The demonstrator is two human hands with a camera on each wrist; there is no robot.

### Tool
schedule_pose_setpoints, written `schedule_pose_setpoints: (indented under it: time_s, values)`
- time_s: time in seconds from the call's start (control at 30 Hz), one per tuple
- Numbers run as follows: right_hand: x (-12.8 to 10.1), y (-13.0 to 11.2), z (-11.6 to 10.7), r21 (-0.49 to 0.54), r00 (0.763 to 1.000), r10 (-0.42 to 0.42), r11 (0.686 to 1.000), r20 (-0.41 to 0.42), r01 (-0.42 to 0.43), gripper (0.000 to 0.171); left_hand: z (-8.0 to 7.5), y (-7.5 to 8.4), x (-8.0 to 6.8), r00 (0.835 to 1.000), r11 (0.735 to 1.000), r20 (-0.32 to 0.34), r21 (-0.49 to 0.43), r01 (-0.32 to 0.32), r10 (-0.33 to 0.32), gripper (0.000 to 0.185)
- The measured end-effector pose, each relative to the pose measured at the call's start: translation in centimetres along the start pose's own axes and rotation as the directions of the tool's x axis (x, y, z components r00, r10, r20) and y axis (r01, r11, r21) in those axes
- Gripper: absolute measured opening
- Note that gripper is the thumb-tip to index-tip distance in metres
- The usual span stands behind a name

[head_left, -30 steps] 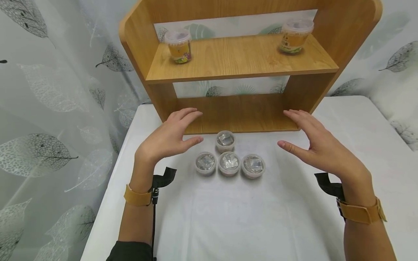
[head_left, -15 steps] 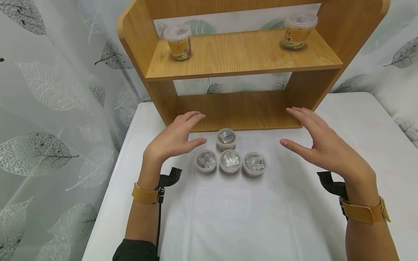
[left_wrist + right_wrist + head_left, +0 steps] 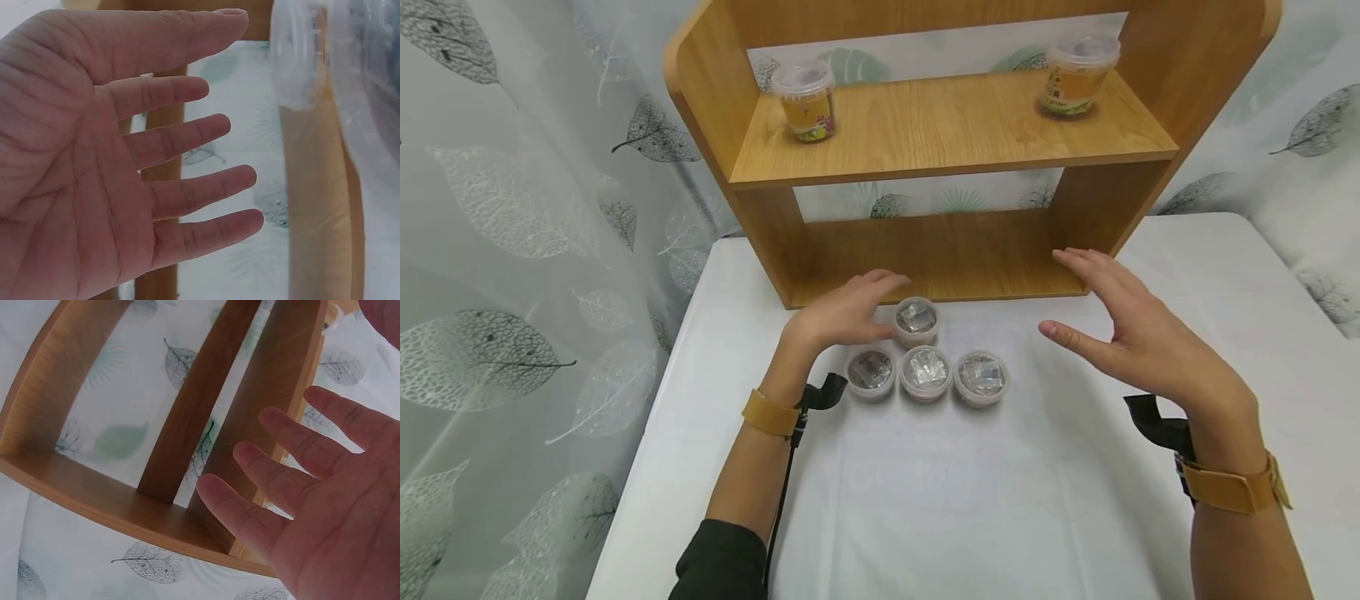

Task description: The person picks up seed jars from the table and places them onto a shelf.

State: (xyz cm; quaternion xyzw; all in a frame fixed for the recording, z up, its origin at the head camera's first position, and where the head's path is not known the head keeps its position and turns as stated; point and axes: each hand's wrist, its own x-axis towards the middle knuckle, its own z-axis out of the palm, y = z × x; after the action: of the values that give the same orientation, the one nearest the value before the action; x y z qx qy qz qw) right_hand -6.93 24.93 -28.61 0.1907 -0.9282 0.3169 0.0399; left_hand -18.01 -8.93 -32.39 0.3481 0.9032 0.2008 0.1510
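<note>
Four-cup cluster aside, several clear lidded plastic cups stand on the white table: a back cup (image 3: pixel 917 318), and a front row with a left cup (image 3: pixel 871 372), a middle cup (image 3: pixel 926 373) and a right cup (image 3: pixel 981 378). Something silvery shows through each lid. My left hand (image 3: pixel 841 317) hovers with fingers extended just left of the back cup, its thumb near that cup's edge; whether they touch, I cannot tell. Clear plastic cups (image 3: pixel 375 75) fill the left wrist view's right side. My right hand (image 3: pixel 1138 337), fingers spread and holding nothing, hovers right of the cups.
A wooden two-tier shelf (image 3: pixel 955 125) stands behind the cups. On its upper board are a yellow-labelled cup (image 3: pixel 808 112) at left and another labelled cup (image 3: pixel 1071 87) at right. A leaf-print curtain (image 3: pixel 535 333) hangs at the left.
My left hand has moved right, from beside the shelf's left end to the back cup. The right hand has stayed nearly still, and the cups stand where they were.
</note>
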Motion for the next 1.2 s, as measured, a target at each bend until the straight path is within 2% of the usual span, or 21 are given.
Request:
schedule_pose_setpoints:
  time_s: [0.37,0.57,0.87,1.2]
  values:
    - [-0.1,0.2,0.1,-0.004,1.0,0.002,1.0,-0.003,-0.002,0.081,1.1,-0.2,2.7,0.995,1.0,0.097,0.008,0.007,-0.008,0.075]
    - [-0.1,0.3,0.2,-0.004,1.0,0.02,1.0,0.005,-0.02,0.082,1.6,-0.2,3.8,0.99,0.999,0.14,0.013,-0.039,0.036,0.074]
    - [-0.1,0.5,0.4,-0.001,1.0,0.023,1.0,0.006,-0.023,0.082,2.1,0.1,4.8,0.975,0.994,0.2,0.035,-0.103,0.094,0.065]
    - [0.0,0.9,0.6,0.001,0.999,0.044,0.999,0.019,-0.044,0.081,2.5,0.3,5.5,0.965,0.994,0.241,0.016,-0.109,0.102,0.057]
